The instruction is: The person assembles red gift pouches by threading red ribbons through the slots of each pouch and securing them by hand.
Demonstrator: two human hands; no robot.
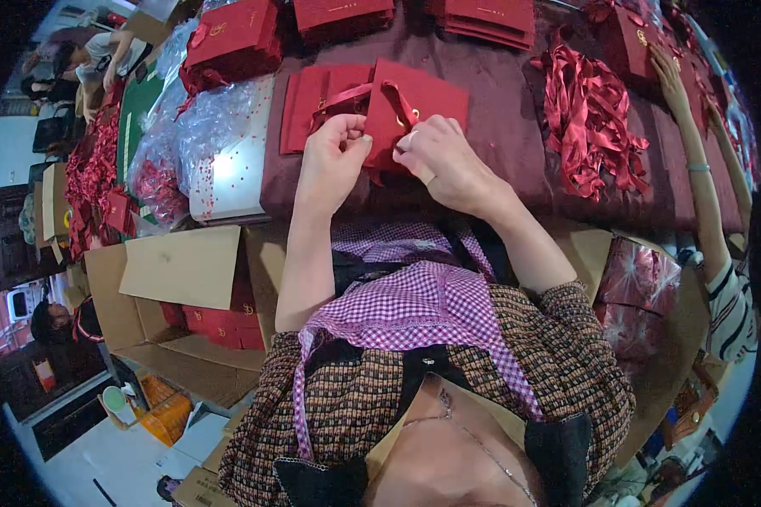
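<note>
Red bag (pixel 440 89) is mid-table, pretty crowded in. From the left: crumpled clear plastic (pixel 207 122) by a white board (pixel 249 186), then more red bags (pixel 309 84) it partly overlaps. Left hand (pixel 334 160) is near its left edge, fingertips pinched narrow, can't tell on what. Bag's between and just beyond both hands. Right hand (pixel 448 160) blocks its near edge, fingers curled by the ribbon (pixel 404 103), grip hidden. Further right: ribbon heap (pixel 588 118), co-worker's hand (pixel 666 72).

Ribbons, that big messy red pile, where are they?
In the head view, the ribbons lie on the dark red cloth, between the wearer's right hand and another person's arm at far right.
</note>
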